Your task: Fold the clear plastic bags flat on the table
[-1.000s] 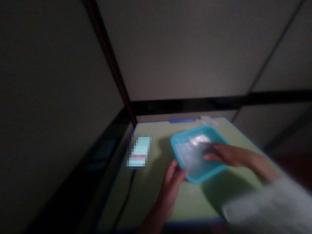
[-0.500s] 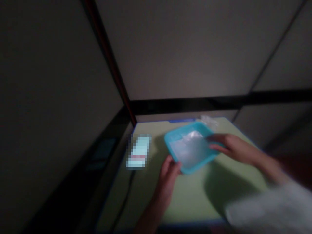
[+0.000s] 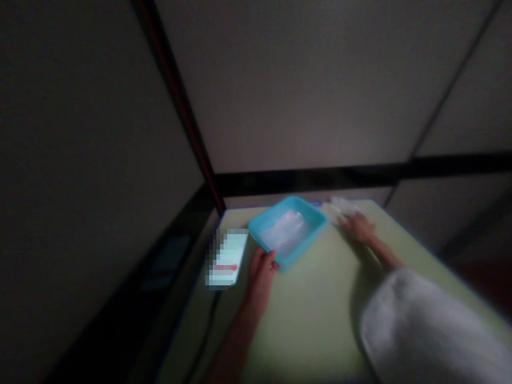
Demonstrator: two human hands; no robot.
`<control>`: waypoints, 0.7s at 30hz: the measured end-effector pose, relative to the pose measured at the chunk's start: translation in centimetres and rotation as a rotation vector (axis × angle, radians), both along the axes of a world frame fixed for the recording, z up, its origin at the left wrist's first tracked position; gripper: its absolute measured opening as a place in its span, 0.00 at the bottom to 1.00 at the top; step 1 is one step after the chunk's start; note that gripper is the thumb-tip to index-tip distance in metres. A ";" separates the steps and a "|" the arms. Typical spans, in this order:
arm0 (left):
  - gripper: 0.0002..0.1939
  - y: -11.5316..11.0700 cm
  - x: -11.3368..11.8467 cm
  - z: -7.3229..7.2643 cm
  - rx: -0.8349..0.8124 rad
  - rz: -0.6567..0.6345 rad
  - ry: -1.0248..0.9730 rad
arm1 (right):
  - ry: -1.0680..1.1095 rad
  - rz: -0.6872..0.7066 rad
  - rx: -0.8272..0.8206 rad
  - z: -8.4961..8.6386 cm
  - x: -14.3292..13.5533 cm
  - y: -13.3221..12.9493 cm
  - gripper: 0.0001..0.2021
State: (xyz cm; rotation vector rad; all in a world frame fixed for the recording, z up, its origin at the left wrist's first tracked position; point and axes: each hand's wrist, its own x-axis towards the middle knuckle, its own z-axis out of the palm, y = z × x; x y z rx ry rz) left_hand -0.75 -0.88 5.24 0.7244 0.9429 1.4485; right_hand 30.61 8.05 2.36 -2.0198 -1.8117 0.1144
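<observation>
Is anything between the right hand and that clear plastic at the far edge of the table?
Nothing visible. The right hand lies right at the clear plastic, bare table around them. The tray, gripped by the left hand, sits off to the left, clear of that path.

Open counter [image 3: 316, 314]: bare green stretch, between both forearms.
Far left: teal tray [image 3: 286, 230] blocks, pixelated card [image 3: 227, 257] beside.
Far right: clear plastic [image 3: 343, 204] by wall.

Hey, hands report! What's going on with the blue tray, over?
Left hand grips the teal tray at its near corner. Right hand off it, at clear plastic. Nothing between.
</observation>
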 end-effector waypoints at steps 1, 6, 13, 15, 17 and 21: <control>0.13 0.2 0.0 -0.1 0.007 0.000 -0.006 | 0.027 -0.036 -0.001 -0.5 -0.1 0.2 0.20; 0.14 0.7 -0.2 -0.5 0.018 0.010 -0.015 | 0.225 -0.139 0.099 -0.5 0.8 0.8 0.23; 0.17 1.9 -0.4 -0.7 0.013 0.009 -0.029 | 0.552 -0.072 0.288 5.3 3.1 0.2 0.23; 0.18 2.4 -0.4 -0.7 0.011 0.010 -0.029 | 0.618 -0.049 0.300 6.5 3.3 -0.8 0.22; 0.20 2.6 -0.4 -0.7 0.014 0.017 -0.031 | 0.656 -0.031 0.302 7.1 3.0 -2.1 0.20; 0.20 2.1 -0.4 -0.6 0.037 0.042 -0.043 | 0.619 -0.005 0.306 8.0 1.9 -5.5 0.18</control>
